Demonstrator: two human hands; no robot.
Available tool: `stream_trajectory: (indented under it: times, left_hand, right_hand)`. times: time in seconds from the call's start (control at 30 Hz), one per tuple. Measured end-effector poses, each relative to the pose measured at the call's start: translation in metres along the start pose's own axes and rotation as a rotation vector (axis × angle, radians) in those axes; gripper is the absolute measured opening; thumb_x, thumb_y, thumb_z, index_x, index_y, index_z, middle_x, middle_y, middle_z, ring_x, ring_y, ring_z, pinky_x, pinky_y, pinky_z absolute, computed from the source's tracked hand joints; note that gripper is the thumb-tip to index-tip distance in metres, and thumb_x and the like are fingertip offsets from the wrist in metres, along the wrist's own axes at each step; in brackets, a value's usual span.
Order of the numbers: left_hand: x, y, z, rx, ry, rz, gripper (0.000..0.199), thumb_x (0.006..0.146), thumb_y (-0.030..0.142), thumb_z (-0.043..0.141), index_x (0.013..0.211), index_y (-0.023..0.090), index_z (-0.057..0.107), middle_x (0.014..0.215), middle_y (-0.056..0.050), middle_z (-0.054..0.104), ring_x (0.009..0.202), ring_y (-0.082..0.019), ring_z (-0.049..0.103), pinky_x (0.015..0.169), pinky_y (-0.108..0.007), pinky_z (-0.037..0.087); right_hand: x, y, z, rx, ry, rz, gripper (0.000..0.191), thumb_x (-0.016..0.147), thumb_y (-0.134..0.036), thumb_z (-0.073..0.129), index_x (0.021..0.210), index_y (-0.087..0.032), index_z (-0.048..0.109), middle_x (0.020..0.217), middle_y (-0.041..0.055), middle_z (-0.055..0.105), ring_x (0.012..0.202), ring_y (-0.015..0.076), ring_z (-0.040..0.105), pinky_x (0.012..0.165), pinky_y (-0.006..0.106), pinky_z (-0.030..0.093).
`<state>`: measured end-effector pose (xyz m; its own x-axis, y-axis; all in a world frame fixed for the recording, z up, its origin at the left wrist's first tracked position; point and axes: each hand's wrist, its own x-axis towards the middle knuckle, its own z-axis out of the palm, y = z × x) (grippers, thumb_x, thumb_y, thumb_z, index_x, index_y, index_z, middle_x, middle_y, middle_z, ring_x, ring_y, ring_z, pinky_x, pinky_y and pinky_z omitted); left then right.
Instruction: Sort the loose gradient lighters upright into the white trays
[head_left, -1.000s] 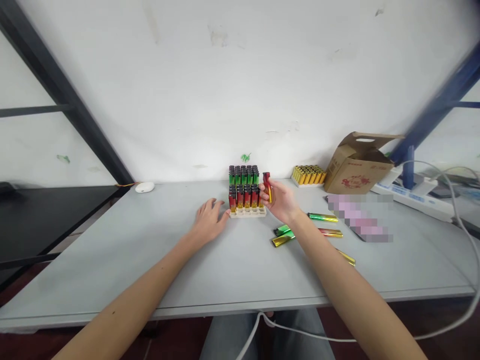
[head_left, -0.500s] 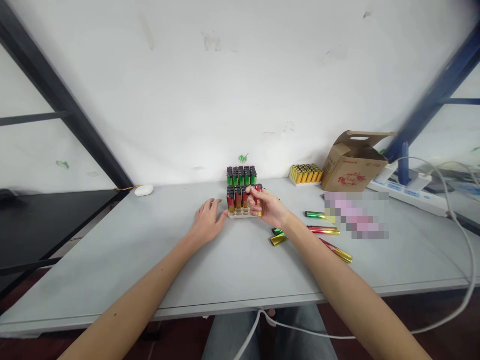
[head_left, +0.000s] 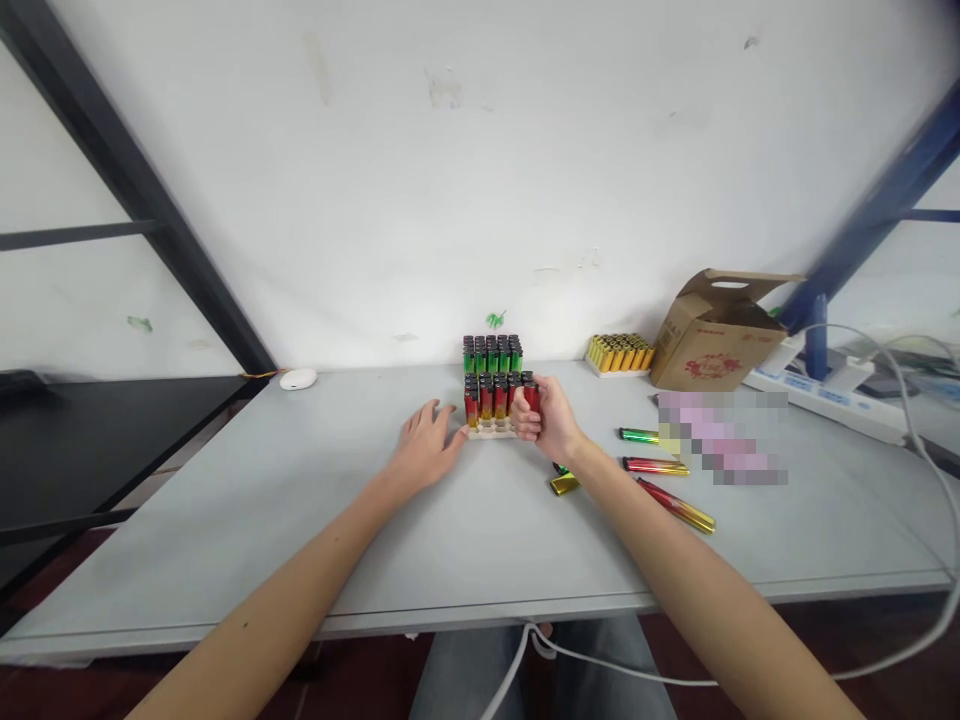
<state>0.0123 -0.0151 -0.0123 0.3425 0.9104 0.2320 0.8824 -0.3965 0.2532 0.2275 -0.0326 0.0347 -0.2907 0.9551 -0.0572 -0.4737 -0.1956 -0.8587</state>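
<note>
Red and gold lighters [head_left: 486,400] stand upright in rows in a pale tray [head_left: 491,431], its front holes bare. My right hand [head_left: 546,418] is wrapped round a red lighter [head_left: 532,396] at the tray's right front end; the lighter's lower end is hidden by my fingers. With fingers apart, my left hand [head_left: 427,447] rests on the table at the tray's left front corner, its thumb at the corner. Green lighters [head_left: 492,356] stand in rows behind the red ones. Loose on the table to the right lie a green lighter [head_left: 638,436] and red-gold lighters [head_left: 656,467].
A tray of yellow lighters [head_left: 620,353] stands near the wall beside an open cardboard box [head_left: 716,335]. A power strip [head_left: 832,398] with white cables is at the right. A white case [head_left: 298,379] sits back left. A gold lighter [head_left: 564,484] lies near my right wrist.
The view has shifted slightly, so the things appear a little farther right. My right fingers have closed more fully round the red lighter at the tray's right end. My left hand stays by the corner.
</note>
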Motion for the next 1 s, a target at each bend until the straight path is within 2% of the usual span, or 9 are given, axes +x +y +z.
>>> stream_trajectory:
  times: [0.23,0.4,0.53,0.6,0.73,0.87,0.93,1.0]
  left_hand:
    - [-0.001,-0.002,0.001,0.013,-0.003,0.027,0.049,0.099,0.047,0.031,0.133,0.016,0.048,0.144,-0.021,0.04,0.136,-0.035,0.038,0.109,-0.052,0.032]
    - [-0.002,-0.003,0.0,0.03,0.006,0.054,0.043,0.098,0.046,0.034,0.126,0.018,0.052,0.142,-0.019,0.043,0.134,-0.033,0.04,0.108,-0.051,0.034]
    - [-0.002,-0.004,0.001,0.03,0.019,0.096,0.04,0.098,0.046,0.035,0.123,0.02,0.053,0.139,-0.017,0.045,0.133,-0.033,0.042,0.106,-0.051,0.036]
    - [-0.002,-0.004,0.0,0.027,0.024,0.111,0.04,0.098,0.046,0.035,0.124,0.02,0.053,0.14,-0.017,0.044,0.132,-0.033,0.042,0.106,-0.051,0.036]
    - [-0.001,-0.003,-0.002,-0.018,0.042,0.124,0.038,0.099,0.041,0.034,0.126,0.021,0.051,0.14,-0.016,0.045,0.13,-0.031,0.046,0.107,-0.05,0.037]
    - [0.0,-0.002,-0.003,-0.037,0.047,0.15,0.035,0.098,0.041,0.036,0.121,0.022,0.054,0.137,-0.015,0.048,0.128,-0.031,0.048,0.105,-0.05,0.039]
    - [-0.001,-0.002,-0.002,-0.03,0.043,0.149,0.035,0.097,0.041,0.038,0.12,0.022,0.055,0.136,-0.015,0.049,0.128,-0.031,0.048,0.106,-0.051,0.038]
    - [-0.001,-0.002,-0.002,-0.024,0.039,0.141,0.035,0.097,0.041,0.04,0.122,0.021,0.055,0.137,-0.015,0.049,0.129,-0.031,0.048,0.106,-0.05,0.038]
  right_hand:
    - [0.001,0.005,-0.001,0.002,0.012,-0.027,0.038,0.085,-0.043,0.036,0.054,-0.022,0.033,0.048,-0.0084,0.014,0.043,0.0081,0.009,0.039,0.02,0.015]
    - [0.002,0.009,-0.002,-0.128,0.078,0.012,0.038,0.085,-0.045,0.038,0.054,-0.021,0.038,0.047,-0.0083,0.019,0.041,0.0074,0.014,0.039,0.02,0.015]
    - [0.0,0.01,0.002,-0.167,-0.03,-0.008,0.036,0.084,-0.051,0.042,0.073,-0.02,0.055,0.051,-0.007,0.035,0.042,0.0079,0.026,0.041,0.02,0.023]
    - [-0.002,0.012,0.004,-0.185,-0.087,-0.014,0.028,0.081,-0.047,0.052,0.085,-0.02,0.057,0.057,-0.0059,0.045,0.045,0.0085,0.035,0.043,0.021,0.029]
    - [-0.005,0.018,0.007,-0.295,-0.229,-0.022,0.024,0.081,-0.042,0.064,0.087,-0.019,0.058,0.07,-0.0015,0.057,0.061,0.0124,0.053,0.056,0.024,0.041]
    - [-0.008,0.013,0.008,-0.495,-0.291,-0.178,0.028,0.089,-0.044,0.059,0.1,-0.02,0.067,0.091,0.0044,0.065,0.089,0.017,0.061,0.08,0.03,0.047]
    - [-0.01,0.006,0.007,-0.628,-0.241,-0.327,0.029,0.09,-0.043,0.058,0.107,-0.023,0.069,0.104,0.0056,0.064,0.101,0.0189,0.059,0.089,0.033,0.046]
    - [-0.01,0.0,0.004,-0.765,-0.118,-0.468,0.028,0.089,-0.043,0.06,0.107,-0.025,0.072,0.109,0.0066,0.062,0.102,0.0197,0.058,0.09,0.035,0.046]
